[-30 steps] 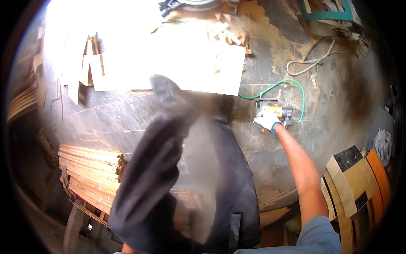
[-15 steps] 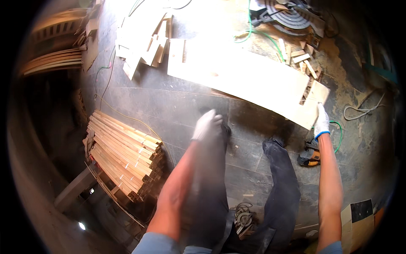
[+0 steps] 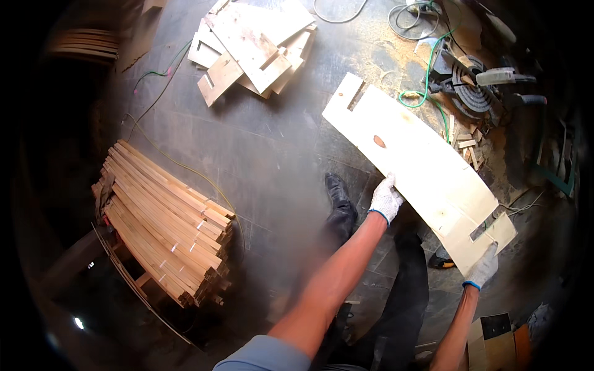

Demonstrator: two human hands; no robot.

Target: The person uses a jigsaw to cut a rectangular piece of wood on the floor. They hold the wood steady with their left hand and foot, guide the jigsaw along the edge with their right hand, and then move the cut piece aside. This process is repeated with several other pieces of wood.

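A long pale wooden board [image 3: 427, 167] slants across the right half of the head view, held off the floor. It has a slot cut in each end and a brown knot on its face. My left hand [image 3: 386, 199], in a white knitted glove, is closed on the board's near long edge, around its middle. On the near right end, close to the slot, my right hand [image 3: 482, 269] grips the edge in a matching glove. Some fingers of both hands are hidden by the board. An orange and black power tool [image 3: 441, 261] shows partly under the board.
Similar slotted boards [image 3: 253, 52] lie piled at the far left-centre. A bundle of wooden strips [image 3: 167, 222] sits at left. A mitre saw [image 3: 473, 86], wood offcuts [image 3: 469, 145] and a green cord [image 3: 427, 80] are at far right. A yellow cord [image 3: 179, 167] crosses the floor.
My left hand has moved right and taken hold of the board's near edge. The board is turned more steeply, its right end nearer me. The view has shifted, too.
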